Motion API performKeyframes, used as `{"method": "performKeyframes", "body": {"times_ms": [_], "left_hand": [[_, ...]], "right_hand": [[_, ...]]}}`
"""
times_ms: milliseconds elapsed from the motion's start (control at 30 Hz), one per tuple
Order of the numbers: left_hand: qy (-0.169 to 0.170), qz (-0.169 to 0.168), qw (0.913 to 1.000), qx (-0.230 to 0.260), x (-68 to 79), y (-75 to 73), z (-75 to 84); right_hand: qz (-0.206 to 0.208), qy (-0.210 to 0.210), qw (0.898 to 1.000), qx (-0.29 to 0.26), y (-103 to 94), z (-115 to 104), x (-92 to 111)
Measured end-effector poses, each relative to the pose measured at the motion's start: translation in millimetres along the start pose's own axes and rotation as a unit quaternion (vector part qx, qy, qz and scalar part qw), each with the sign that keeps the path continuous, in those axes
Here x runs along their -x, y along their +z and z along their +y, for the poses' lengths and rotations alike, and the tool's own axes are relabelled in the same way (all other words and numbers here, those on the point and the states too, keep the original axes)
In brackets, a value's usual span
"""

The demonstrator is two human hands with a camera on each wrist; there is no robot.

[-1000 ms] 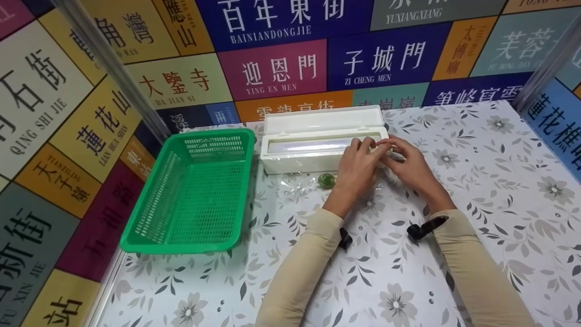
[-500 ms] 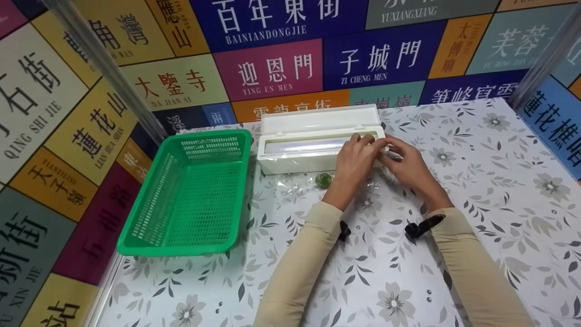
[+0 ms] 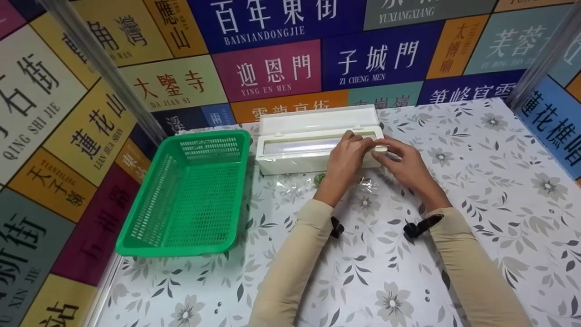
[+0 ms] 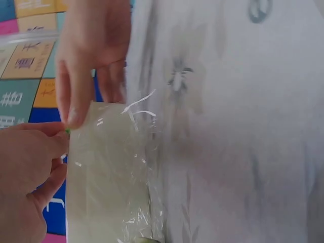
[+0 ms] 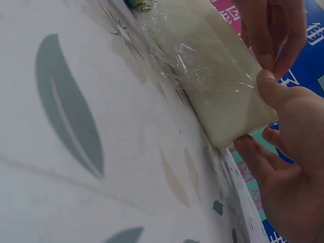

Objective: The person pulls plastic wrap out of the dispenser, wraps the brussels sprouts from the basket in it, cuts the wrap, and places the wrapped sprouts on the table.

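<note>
Together, both hands pinch cling film at the right end of the dispenser box.

Left hand and right hand meet fingertip to fingertip, fingers curled, pinching the cling film at the box's front edge. Under those fingers the white dispenser box lies lid open on the bench, its long axis running left to right. Beyond the left-hand fingers sits a green basket.
</note>
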State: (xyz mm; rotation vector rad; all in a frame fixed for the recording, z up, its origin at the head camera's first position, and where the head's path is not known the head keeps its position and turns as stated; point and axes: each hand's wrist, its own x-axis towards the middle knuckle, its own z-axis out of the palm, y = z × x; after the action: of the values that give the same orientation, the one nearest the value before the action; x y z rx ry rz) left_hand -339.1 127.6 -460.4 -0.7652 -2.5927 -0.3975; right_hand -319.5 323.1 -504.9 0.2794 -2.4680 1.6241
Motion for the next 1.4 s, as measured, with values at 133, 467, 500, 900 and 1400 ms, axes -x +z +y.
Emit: {"method": "performKeyframes", "body": {"times_ms": [133,467,500,900,1400], "left_hand": [[-0.021,-0.017,0.9967,0.077,-0.5,-4.8,-8.7],[-0.017,-0.039,0.9935,0.105,0.4,-16.7,-26.3],[-0.021,-0.038,0.9928,0.112,1.5,-17.3,-28.9],[-0.045,-0.04,0.9884,0.14,11.2,-22.7,-42.0],[-0.064,-0.014,0.988,0.14,24.3,-28.0,-63.8]], "right_hand": [[0.006,0.0,1.0,-0.006,-0.4,-1.7,0.3],[0.004,0.006,1.0,0.001,1.3,0.8,0.2],[0.005,0.008,1.0,0.001,1.2,0.9,0.3],[0.004,0.019,1.0,0.001,2.4,-4.0,0.8],[-0.013,0.013,1.0,0.006,-0.7,-4.0,3.1]]}}
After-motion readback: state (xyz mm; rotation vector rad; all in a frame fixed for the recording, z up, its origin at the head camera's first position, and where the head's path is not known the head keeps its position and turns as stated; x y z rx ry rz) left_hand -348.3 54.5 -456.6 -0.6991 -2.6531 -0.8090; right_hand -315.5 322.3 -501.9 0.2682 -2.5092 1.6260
